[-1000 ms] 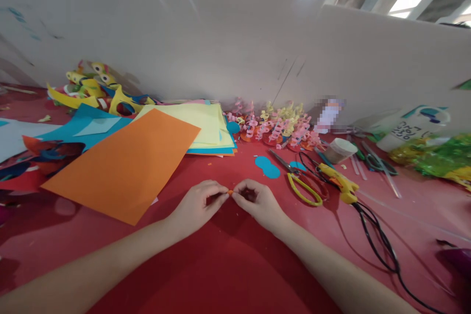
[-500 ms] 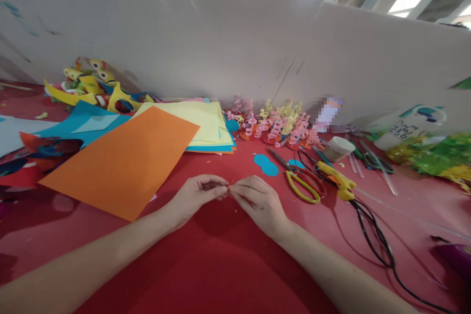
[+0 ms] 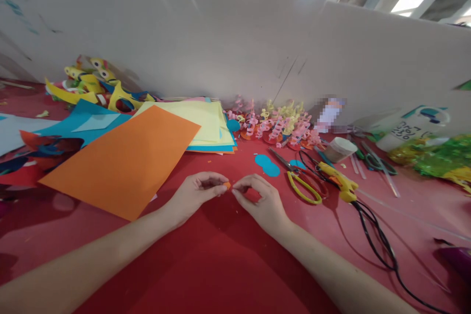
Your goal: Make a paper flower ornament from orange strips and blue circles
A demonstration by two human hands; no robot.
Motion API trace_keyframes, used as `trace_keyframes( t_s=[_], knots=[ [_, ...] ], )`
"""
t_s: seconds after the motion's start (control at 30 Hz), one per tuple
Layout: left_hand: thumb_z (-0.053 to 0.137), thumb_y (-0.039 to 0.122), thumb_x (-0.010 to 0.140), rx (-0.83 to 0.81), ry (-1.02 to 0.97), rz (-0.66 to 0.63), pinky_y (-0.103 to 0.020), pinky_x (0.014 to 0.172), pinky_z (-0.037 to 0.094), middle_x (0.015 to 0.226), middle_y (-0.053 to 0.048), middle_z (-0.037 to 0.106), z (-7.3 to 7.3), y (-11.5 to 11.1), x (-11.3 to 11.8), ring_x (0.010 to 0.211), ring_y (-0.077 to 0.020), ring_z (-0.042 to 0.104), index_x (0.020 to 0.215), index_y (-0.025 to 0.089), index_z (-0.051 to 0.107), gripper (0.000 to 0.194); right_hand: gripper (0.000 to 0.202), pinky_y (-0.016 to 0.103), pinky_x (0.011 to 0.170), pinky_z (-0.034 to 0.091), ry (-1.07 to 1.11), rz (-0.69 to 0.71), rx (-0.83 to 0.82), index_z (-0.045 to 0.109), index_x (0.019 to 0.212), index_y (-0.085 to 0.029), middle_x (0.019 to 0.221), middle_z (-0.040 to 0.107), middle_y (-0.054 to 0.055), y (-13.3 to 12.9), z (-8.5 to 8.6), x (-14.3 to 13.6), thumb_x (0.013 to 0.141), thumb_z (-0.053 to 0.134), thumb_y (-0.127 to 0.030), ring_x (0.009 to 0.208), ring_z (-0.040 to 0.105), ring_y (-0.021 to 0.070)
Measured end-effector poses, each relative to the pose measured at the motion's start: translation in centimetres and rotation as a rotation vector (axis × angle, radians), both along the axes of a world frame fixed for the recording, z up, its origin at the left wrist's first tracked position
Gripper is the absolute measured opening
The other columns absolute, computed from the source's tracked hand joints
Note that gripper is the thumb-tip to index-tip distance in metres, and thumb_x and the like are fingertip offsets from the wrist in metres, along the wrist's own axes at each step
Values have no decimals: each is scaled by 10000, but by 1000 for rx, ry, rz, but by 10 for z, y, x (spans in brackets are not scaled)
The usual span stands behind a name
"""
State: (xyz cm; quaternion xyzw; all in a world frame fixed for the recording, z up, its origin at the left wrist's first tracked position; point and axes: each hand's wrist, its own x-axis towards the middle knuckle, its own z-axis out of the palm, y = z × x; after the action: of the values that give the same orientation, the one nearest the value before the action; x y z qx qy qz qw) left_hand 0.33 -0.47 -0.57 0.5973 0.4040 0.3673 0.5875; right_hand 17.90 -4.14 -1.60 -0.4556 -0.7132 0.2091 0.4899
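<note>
My left hand (image 3: 200,194) pinches a small orange scrap of paper (image 3: 227,185) between thumb and fingertips, over the red tabletop (image 3: 206,265). Just to the right of the scrap is my right hand (image 3: 261,201), its thumb and forefinger curved and slightly apart, with nothing visible between them. A large orange sheet (image 3: 125,162) lies left of my left hand. Beyond my right hand are overlapping blue paper discs (image 3: 270,169) and scissors with yellow handles (image 3: 303,189).
A yellow glue gun (image 3: 342,184) with a black cord lies at right, near a small tub (image 3: 339,149). Pink and yellow paper spirals (image 3: 275,127) stand against the wall. Stacked pale yellow sheets (image 3: 206,120) and yellow cut-outs (image 3: 88,86) are at the back left.
My right hand has separated slightly from my left, and its fingers have parted. The orange scrap now shows at my left fingertips.
</note>
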Motion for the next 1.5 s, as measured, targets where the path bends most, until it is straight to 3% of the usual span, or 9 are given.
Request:
trace_keyframes(
  t_s=[0.33,0.73,0.93,1.1,1.5],
  knots=[
    [674,272,685,55,59,-37,-333,801,488,872,-26,698,0,-1,1,829,-167,630,833,187,660,171,68,284,665,493,0,17,-12,603,790,-219,748,607,26,1,-1,0,789,542,-191,681,570,142],
    [678,264,694,-65,-27,-23,-271,701,472,721,2,658,-3,0,1,641,-106,561,809,178,669,144,69,277,670,490,56,48,-128,607,822,-203,772,615,31,1,-1,0,784,554,-182,690,577,140],
    [673,250,701,-111,-60,-25,-276,715,485,749,-4,678,-2,-1,1,669,-114,593,810,179,670,131,81,281,689,488,54,37,-170,605,832,-195,782,618,38,2,-2,1,810,527,-202,714,580,143],
    [678,260,693,-130,-53,8,-307,758,493,821,-27,699,-3,-2,2,743,-145,628,894,179,663,217,119,274,705,501,178,71,-225,582,889,-182,813,619,43,3,-4,0,801,559,-259,737,590,141],
    [658,234,702,-92,8,-27,-294,737,483,732,-19,688,0,-1,1,662,-128,602,820,165,676,138,78,261,688,491,254,95,-319,596,813,-191,770,627,22,6,-12,1,779,583,-260,719,593,130]
  ],
)
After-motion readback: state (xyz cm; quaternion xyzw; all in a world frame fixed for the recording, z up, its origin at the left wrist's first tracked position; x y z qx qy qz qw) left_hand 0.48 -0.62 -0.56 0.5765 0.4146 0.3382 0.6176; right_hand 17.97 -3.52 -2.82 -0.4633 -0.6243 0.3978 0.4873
